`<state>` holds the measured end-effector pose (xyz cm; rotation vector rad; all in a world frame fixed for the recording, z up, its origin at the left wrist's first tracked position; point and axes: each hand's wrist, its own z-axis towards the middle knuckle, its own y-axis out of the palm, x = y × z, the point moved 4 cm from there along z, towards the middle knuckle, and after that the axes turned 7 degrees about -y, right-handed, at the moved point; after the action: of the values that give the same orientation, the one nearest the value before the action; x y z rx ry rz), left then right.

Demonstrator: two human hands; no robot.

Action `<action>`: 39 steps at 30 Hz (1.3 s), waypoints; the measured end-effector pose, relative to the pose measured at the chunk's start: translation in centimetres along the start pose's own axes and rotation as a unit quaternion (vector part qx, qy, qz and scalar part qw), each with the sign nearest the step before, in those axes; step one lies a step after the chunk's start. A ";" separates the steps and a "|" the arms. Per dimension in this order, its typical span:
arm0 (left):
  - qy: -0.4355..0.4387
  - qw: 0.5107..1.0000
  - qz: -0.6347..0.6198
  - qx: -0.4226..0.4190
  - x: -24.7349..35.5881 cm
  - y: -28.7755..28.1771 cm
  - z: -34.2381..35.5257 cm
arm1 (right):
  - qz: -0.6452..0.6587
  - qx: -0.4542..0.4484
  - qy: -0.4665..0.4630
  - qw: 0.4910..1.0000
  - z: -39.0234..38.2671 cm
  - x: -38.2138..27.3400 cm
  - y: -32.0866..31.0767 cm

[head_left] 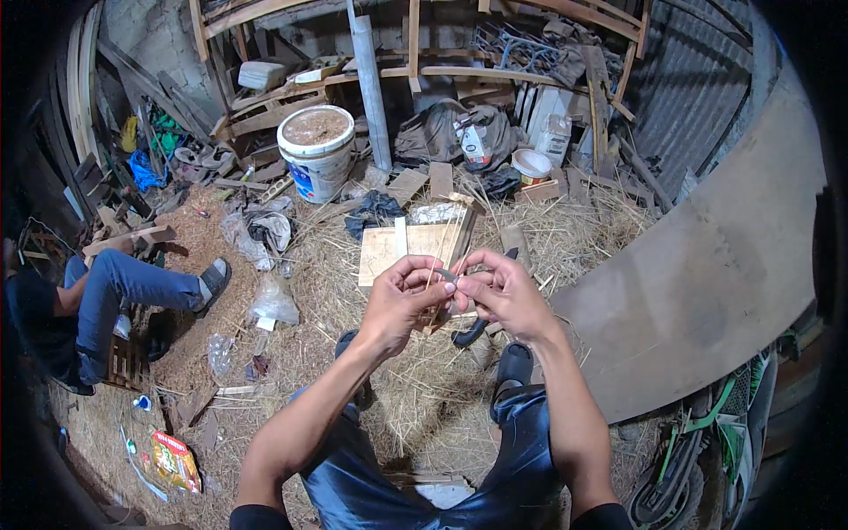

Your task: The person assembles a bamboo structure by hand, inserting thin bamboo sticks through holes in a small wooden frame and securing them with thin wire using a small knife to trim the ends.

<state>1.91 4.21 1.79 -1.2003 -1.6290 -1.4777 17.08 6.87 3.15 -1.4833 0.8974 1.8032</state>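
In front of my body, my left hand [408, 299] and my right hand [505, 296] meet, fingertips nearly touching. Both pinch a small grey strip [446, 275], whose kind I cannot make out. Thin pale sticks [458, 237] slant up past the fingers; whether my left fingers also grip one is hidden. Just beyond lies a light wooden board [378, 254], beside a wooden block [468, 215]. A black curved bar [471, 336] shows below my right hand, partly covered by it.
Straw [415, 397] litters the ground. Ahead stands a white bucket [316, 155] filled with brown material, near a grey pipe [371, 97]. A large sheet [698, 274] leans at right, above a motorbike [707, 442]. Another person [132, 291] sits at left.
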 end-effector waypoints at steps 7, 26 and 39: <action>-0.012 1.000 0.019 -0.010 -1.1 -0.1 -0.3 | -0.038 0.166 -0.074 0.983 0.6 -1.0 -3.9; 0.042 0.997 0.063 0.025 -0.9 0.4 -0.2 | -0.025 0.047 -0.004 0.999 0.0 -0.3 -0.4; -0.006 0.996 0.089 0.016 -0.4 0.5 -0.5 | -0.040 0.255 -0.089 0.962 -0.5 -2.1 -8.2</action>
<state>2.49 3.62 1.70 -1.3032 -1.5062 -1.3295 24.36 11.01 4.23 -0.9990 1.0889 1.4704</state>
